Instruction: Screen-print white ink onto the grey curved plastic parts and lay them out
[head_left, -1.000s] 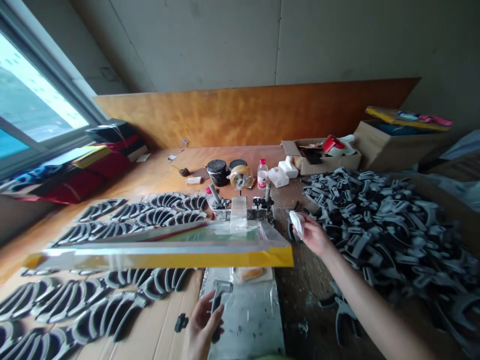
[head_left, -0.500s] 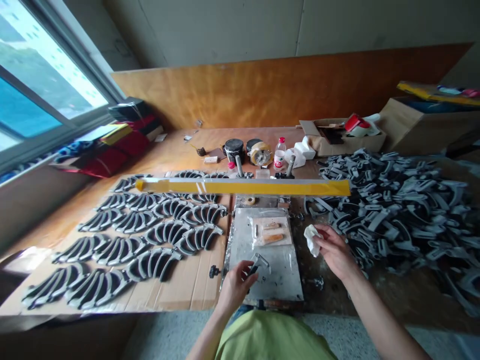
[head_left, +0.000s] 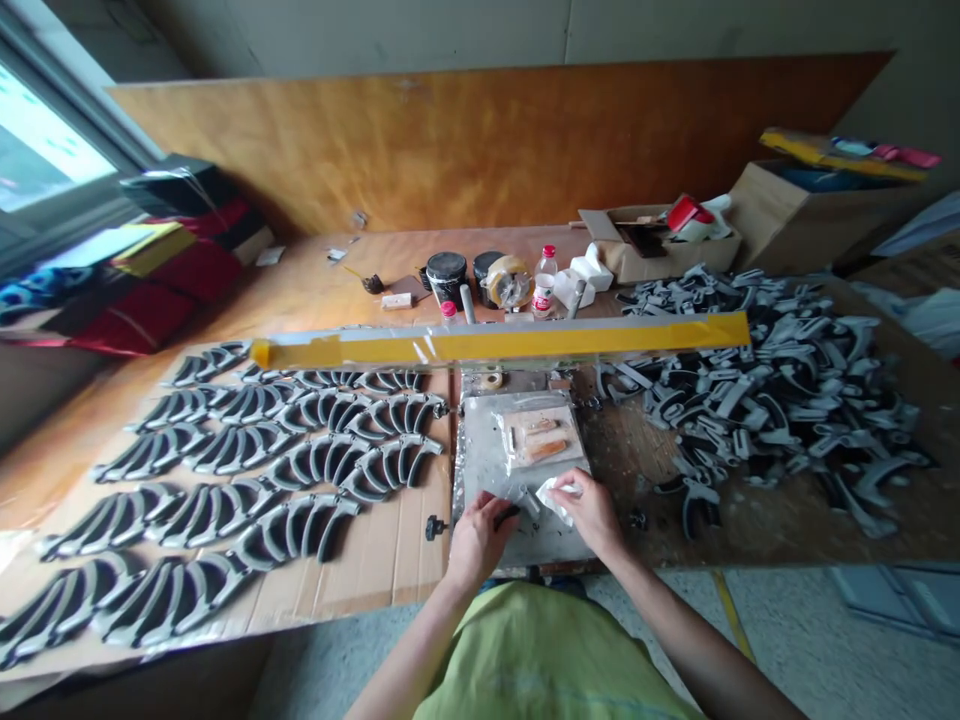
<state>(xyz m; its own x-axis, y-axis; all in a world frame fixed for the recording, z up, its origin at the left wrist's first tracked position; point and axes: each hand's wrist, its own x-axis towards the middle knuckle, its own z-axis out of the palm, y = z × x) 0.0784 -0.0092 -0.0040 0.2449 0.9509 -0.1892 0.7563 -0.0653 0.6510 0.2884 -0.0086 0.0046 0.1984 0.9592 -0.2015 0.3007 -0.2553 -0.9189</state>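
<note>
Over the near half of the metal plate [head_left: 484,440], left hand [head_left: 478,542] with fingers clamped on a grey part [head_left: 529,500]: dark section inside the grip, pale narrow end poking out toward the plate's right edge. Along the plate's near right edge, right hand [head_left: 592,512], fingers pinched together on a crumpled white wad [head_left: 559,497]. Wad just beside the pale end of the grey part; whether touching or slightly apart, cannot tell.

Farther up the same plate, a pale board [head_left: 525,420] edged with clear plastic, bearing orange-brown pieces [head_left: 546,450]. Crossing above the plate's far edge in the view, a long yellow-taped bar [head_left: 510,345], reaching well out to both sides.

Just left of the plate, a black knob [head_left: 433,527]; beyond that, flat on cardboard [head_left: 382,560], rows of curved grey pieces [head_left: 319,412], neatly nested side by side. Right of the plate, dark wood of the bench [head_left: 626,480], then a loose heap [head_left: 765,385] of similar pieces, tangled together.

Past the plate's far end, black tubs [head_left: 448,278], a roll of tape [head_left: 510,283], a red-capped bottle [head_left: 544,287] and white packets [head_left: 581,283]; farther right from there, an open cardboard box [head_left: 667,262]. Below the plate's near edge, a green shirt [head_left: 540,655].
</note>
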